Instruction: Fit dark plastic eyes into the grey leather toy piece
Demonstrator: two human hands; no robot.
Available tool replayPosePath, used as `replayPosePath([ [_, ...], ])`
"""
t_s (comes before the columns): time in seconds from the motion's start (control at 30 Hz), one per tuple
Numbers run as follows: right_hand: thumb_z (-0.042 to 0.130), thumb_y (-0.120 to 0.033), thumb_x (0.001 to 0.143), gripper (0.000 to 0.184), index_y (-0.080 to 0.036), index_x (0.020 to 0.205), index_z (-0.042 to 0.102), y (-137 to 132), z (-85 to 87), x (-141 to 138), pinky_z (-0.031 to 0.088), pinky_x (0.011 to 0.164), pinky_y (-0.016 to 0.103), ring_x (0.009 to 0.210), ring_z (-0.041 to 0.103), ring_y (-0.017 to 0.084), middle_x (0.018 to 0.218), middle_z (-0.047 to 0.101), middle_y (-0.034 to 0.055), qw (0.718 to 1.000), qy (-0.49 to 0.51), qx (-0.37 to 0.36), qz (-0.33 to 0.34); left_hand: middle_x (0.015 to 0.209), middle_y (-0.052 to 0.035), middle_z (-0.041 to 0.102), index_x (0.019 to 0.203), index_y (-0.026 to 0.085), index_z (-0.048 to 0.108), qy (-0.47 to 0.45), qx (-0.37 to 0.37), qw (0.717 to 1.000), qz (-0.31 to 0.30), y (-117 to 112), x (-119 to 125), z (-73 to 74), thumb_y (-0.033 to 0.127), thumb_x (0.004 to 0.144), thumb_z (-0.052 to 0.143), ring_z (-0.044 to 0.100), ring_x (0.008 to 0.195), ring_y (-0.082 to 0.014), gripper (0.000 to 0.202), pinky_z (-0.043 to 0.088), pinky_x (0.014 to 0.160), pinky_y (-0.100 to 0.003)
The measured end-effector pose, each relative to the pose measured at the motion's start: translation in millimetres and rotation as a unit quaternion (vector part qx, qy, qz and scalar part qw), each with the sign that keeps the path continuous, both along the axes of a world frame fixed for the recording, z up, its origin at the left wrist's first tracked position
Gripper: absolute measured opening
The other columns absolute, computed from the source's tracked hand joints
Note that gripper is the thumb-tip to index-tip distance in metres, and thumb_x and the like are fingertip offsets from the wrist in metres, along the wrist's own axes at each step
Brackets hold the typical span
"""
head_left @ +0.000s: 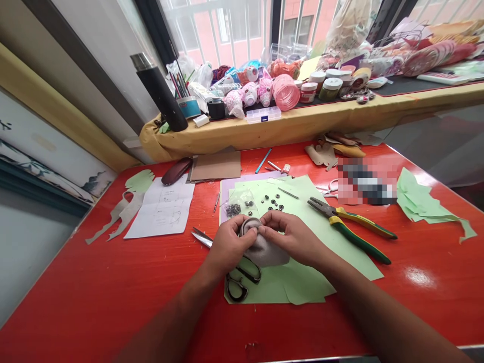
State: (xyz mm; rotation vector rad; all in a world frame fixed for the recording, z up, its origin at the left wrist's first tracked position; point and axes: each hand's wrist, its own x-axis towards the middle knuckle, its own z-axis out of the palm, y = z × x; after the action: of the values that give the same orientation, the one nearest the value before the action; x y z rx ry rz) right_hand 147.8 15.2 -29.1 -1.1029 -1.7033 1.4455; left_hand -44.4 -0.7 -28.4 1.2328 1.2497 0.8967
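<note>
Forearms [181, 307] sit closest on my feed: left hand [230, 239] and right hand [292, 234] both pinch the top edge of a gray piece [269, 252] over green paper [321, 227]. Looks light and soft, so I'd grip that edge. Clear bag [247, 195] holds small dark discs [233, 210]; further right, a white-lidded jar [333, 82] has olive stuff [328, 94] inside.

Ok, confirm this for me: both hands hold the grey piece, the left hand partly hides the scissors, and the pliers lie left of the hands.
The pliers' side is wrong: the head view shows the pliers to the right of the hands. The left hand and right hand do hold the grey piece, and the left hand partly hides the scissors.
</note>
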Motion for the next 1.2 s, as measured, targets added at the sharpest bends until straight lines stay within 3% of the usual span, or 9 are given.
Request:
replayPosePath([
  [0.47,0.074,-0.058,0.088,0.038,-0.021,0.095,0.065,0,-1.7,-1,0.043,0.064,0.028,0.072,0.059,0.018,0.083,0.07,0.0024,0.993,0.068,-0.091,0.012,0.068,0.0038,0.05,0.077,0.018,0.06,-0.095,-0.049,0.994,-0.004,0,-2,-6.8,0.04,0.077,0.076,0.043,0.062,-0.0115,0.027,0.035,0.057,-0.023],
  [0.73,0.072,-0.054,0.089,0.033,-0.022,0.093,0.062,0,-4.1,-2,0.039,0.06,0.028,0.066,0.055,0.017,0.076,0.067,0.0004,0.995,0.059,-0.084,0.003,0.066,0.0035,0.052,0.077,0.017,0.062,-0.128,-0.071,0.989,0.0,2,0,-8.3,0.044,0.074,0.079,0.044,0.06,-0.0116,0.031,0.034,0.057,-0.024],
  [0.87,0.067,-0.047,0.091,0.026,-0.023,0.092,0.059,-1,-9.5,-6,0.031,0.053,0.026,0.056,0.042,0.013,0.065,0.059,-0.0042,0.996,0.036,-0.078,-0.016,0.07,0.0023,0.056,0.081,0.018,0.066,-0.021,-0.004,1.0,0.014,-2,3,-5.1,0.036,0.08,0.073,0.048,0.065,-0.0137,0.02,0.038,0.06,-0.025],
  [1.0,0.065,-0.039,0.09,0.017,-0.023,0.091,0.058,-3,-10.9,-10,0.028,0.051,0.025,0.054,0.034,0.013,0.058,0.05,-0.0074,0.998,0.016,-0.06,-0.03,0.075,0.0016,0.06,0.086,0.019,0.069,0.097,0.072,0.992,0.044,-6,6,-4.8,0.027,0.083,0.068,0.051,0.072,-0.0156,0.009,0.04,0.063,-0.025],
  [1.2,0.066,-0.043,0.087,0.021,-0.025,0.091,0.057,-2,-5.6,-10,0.027,0.048,0.025,0.05,0.034,0.012,0.056,0.048,-0.0081,0.996,0.016,-0.077,-0.035,0.074,0.0022,0.058,0.085,0.018,0.068,-0.023,-0.001,0.999,0.024,-1,4,-12.3,0.034,0.083,0.07,0.049,0.068,-0.0139,0.016,0.039,0.061,-0.024],
])
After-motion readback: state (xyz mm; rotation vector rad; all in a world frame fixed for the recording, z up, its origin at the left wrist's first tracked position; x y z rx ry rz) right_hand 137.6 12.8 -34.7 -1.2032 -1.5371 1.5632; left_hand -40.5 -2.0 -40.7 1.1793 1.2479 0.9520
